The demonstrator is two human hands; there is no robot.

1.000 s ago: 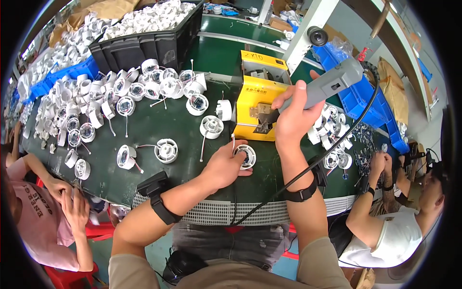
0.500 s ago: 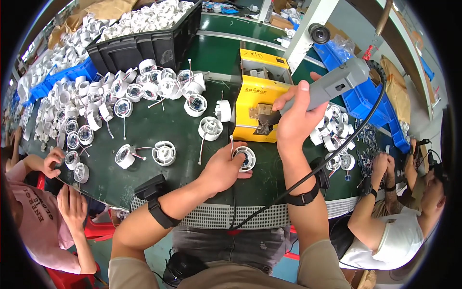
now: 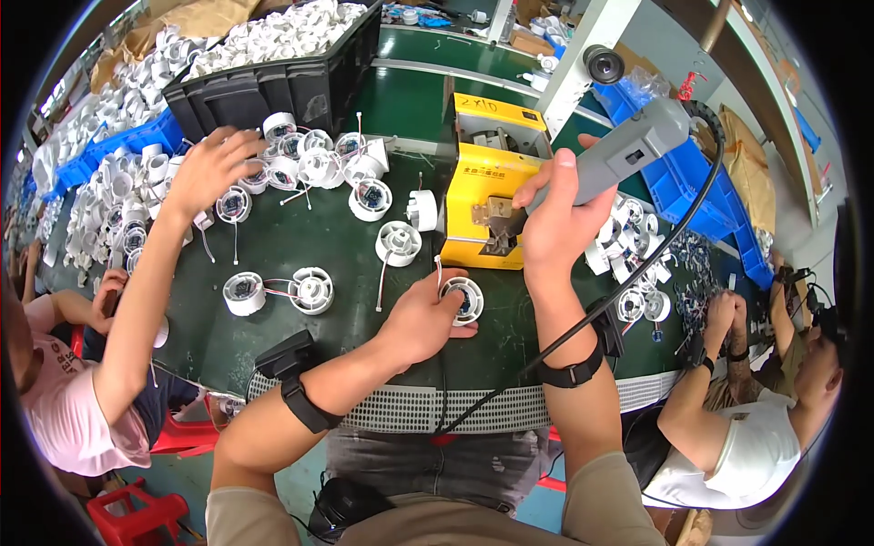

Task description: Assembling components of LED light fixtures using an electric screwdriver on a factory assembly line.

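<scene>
My left hand (image 3: 419,318) is closed around a round white plastic housing (image 3: 472,309) with a dark circuit board inside, low over the table; a thin white wire stands up from it. My right hand (image 3: 563,227) grips a grey electric screwdriver (image 3: 633,156), slanted so its lower end meets the front of a yellow screw feeder (image 3: 466,198). The screwdriver's tip is hidden by the feeder's metal bracket and my hand. Left of the feeder lie a white spoked housing (image 3: 398,243) with a trailing wire and another white housing (image 3: 421,210) on its side.
Many white housings (image 3: 319,166) pile up at the left, before a heaped black crate (image 3: 264,100). A co-worker's hand (image 3: 214,173) reaches over that pile. The screwdriver's black cable (image 3: 628,289) crosses my right forearm. More housings (image 3: 628,241) and blue bins (image 3: 696,205) are at the right.
The co-worker at left has stretched an arm across to the pile of housings. A housing at front left has shifted slightly. My hands stay almost still; the screwdriver has tipped or lowered slightly.
</scene>
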